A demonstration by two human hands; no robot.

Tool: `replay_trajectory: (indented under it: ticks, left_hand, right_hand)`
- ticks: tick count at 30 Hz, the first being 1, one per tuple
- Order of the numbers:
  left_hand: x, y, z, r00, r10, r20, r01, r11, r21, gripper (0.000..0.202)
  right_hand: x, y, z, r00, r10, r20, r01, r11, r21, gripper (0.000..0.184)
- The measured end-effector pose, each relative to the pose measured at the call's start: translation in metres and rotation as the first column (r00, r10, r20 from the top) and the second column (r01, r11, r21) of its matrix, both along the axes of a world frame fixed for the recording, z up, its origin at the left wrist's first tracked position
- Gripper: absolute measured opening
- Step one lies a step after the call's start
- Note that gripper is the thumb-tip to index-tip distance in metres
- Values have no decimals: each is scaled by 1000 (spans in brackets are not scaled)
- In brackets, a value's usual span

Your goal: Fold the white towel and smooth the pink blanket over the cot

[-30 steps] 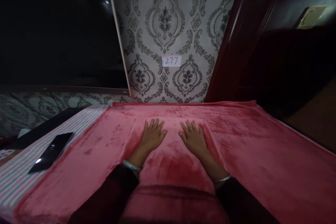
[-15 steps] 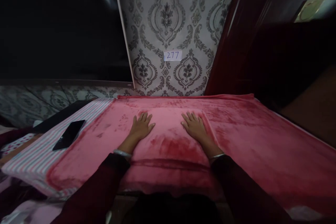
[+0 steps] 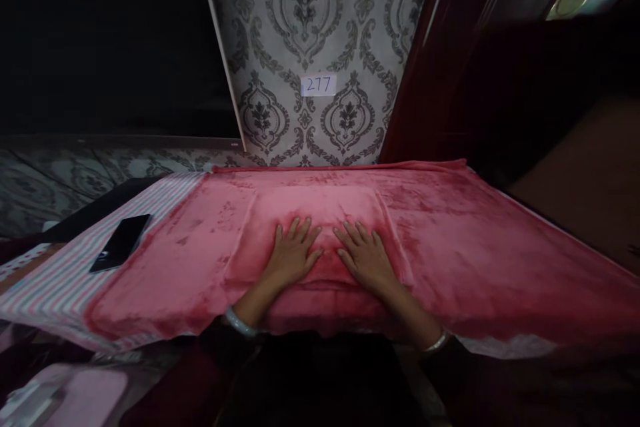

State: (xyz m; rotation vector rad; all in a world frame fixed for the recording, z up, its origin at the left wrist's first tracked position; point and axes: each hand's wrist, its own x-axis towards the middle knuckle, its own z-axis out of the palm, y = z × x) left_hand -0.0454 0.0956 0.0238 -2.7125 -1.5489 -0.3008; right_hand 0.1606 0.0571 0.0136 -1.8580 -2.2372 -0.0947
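Observation:
A plush pink-red blanket [image 3: 465, 247] covers most of the table. On its middle lies a folded pink-red plush cloth [image 3: 320, 200], roughly rectangular, with darker brushed streaks in its pile. My left hand [image 3: 291, 255] rests flat on the left part of this folded cloth, fingers spread. My right hand [image 3: 367, 257] lies flat on the right part, its fingers apart too. Both palms face down, with the thumbs turned toward each other and a gap between them. Neither hand grips anything.
A dark phone [image 3: 121, 242] lies on a striped cloth [image 3: 55, 287] at the left. Behind stand a large black screen [image 3: 110, 40] and a patterned wall with a paper label [image 3: 319, 85] reading 277. A dark red door frame [image 3: 415, 80] rises at the right.
Both hands have slid toward me over the folded cloth and come closer together. Darker streaks now show around the fingers. The camera view has shifted slightly.

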Motion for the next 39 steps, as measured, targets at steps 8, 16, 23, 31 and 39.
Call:
replay_trajectory:
  ticks: [8, 16, 23, 31, 39]
  left_hand:
    - [-60, -12, 5, 983, 184, -3, -184, 983, 14, 60]
    - [-133, -23, -23, 746, 418, 518, -416, 900, -128, 62]
    - [-133, -25, 0, 419, 618, 664, -376, 785, -493, 80]
    - [-156, -50, 2, 483, 474, 736, -163, 875, -457, 99]
    - [-159, -48, -21, 830, 119, 545, -133, 991, -14, 58]
  right_hand:
    - [49, -17, -17, 980, -117, -163, 123, 992, 25, 55]
    - [100, -36, -48, 728, -214, -652, 283, 959, 1, 69]
    - [96, -30, -27, 505, -303, -808, 262, 946, -190, 83]
    - [98, -62, -32, 589, -38, -807, 28, 999, -27, 94]
    - [96, -61, -64, 752, 36, -658, 105, 979, 173, 71]
